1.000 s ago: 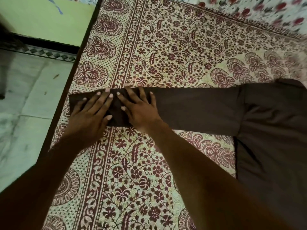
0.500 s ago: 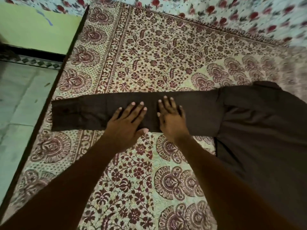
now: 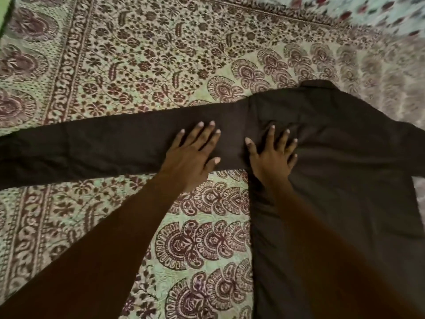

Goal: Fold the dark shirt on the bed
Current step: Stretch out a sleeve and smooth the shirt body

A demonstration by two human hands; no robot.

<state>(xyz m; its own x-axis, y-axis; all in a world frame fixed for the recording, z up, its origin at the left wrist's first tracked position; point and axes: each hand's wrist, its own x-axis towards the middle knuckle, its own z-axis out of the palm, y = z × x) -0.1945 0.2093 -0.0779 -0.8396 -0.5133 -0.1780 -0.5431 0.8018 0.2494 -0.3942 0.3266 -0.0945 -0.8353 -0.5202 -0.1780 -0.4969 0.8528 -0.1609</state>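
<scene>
On the dark shirt (image 3: 333, 146) (no label visible), flat hands.

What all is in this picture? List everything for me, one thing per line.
Shirt: one, dark brown, spread flat on the bed at right, collar at the far end.
Sleeve: one in view, dark brown, stretched out leftward from the shirt, its end past the left edge of the picture.
Bedspread: one, cream with maroon floral print, covering the bed under the shirt.
Second cloth: one, pale with red flowers, blurred, far right corner.
Left hand: one, open and flat on the sleeve near the shoulder.
Right hand: one, open and flat on the shirt by the armpit.
Forearms: two, bare, coming in from the near edge.
</scene>
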